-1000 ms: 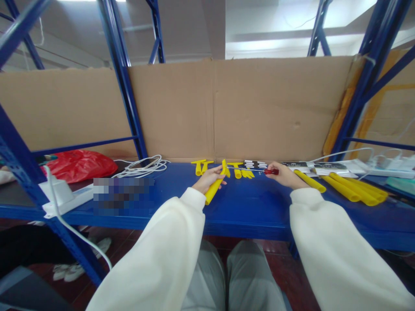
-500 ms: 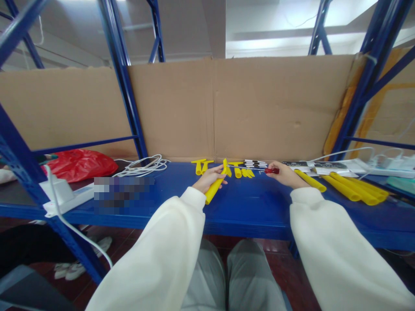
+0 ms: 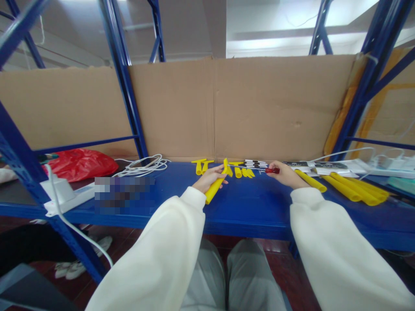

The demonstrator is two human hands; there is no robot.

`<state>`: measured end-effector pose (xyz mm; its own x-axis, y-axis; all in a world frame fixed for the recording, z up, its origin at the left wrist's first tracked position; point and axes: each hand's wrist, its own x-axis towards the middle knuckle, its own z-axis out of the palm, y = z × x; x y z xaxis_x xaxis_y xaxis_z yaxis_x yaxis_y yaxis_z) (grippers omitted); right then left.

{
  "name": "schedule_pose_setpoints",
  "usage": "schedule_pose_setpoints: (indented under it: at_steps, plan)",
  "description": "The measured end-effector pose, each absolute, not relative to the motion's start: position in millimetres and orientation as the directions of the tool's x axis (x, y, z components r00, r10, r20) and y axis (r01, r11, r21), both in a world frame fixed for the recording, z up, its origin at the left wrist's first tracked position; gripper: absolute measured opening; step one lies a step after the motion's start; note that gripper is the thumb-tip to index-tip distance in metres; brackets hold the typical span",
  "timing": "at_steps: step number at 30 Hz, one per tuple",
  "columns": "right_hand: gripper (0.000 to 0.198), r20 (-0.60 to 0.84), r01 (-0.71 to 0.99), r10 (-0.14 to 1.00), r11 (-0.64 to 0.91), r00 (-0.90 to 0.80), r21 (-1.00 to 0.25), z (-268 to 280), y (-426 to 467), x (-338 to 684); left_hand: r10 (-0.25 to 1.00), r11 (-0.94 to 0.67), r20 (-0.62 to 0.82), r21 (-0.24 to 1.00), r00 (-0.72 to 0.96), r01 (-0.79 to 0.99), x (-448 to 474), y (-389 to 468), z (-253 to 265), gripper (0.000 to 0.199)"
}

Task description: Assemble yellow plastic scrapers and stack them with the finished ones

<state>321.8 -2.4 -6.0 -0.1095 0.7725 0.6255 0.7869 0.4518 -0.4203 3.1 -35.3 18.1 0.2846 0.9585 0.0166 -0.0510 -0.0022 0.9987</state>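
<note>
My left hand [image 3: 211, 178] is closed around a yellow tube with a crosspiece on its far end [image 3: 214, 192]. In my right hand [image 3: 282, 173] is a screwdriver with a red handle [image 3: 271, 170]; its thin metal shaft points left and its tip meets the head of the yellow piece. Whether a screw sits at the tip is too small to see. Behind my left hand stand yellow T-shaped pieces [image 3: 199, 167]. Small yellow parts [image 3: 248, 173] lie beneath the shaft, next to a yellow T-shaped piece [image 3: 238, 172]. Black-and-white striped items [image 3: 255, 163] lie just behind them.
Several yellow tubes [image 3: 353, 188] lie at the right on the blue bench [image 3: 246, 207]. White cable [image 3: 145, 165], a red bag [image 3: 81, 165] and a white power strip [image 3: 69, 198] are at the left. A cardboard panel [image 3: 259, 108] and blue posts [image 3: 125, 77] stand behind.
Almost nothing differs. Both hands, the yellow tube and the screwdriver keep their places, with at most a tiny shift of the right hand.
</note>
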Motion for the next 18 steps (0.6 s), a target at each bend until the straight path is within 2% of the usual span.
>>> schedule_pose_setpoints:
  at_steps: [6,10,18]
  plan:
    - [0.016,0.65,0.802,0.756,0.435,-0.079,-0.409,-7,-3,321,0.935,0.085,-0.032,0.987,0.352,-0.137,1,-33,19,0.069]
    - [0.018,0.664,0.805,0.742,0.447,-0.09,-0.391,-6,-5,320,0.942,0.066,-0.017,0.988,0.336,-0.136,1,-32,17,0.07]
    - [0.01,0.634,0.803,0.757,0.472,-0.157,-0.364,2,-17,309,0.979,-0.053,0.036,0.995,0.202,0.079,2,-34,16,0.071]
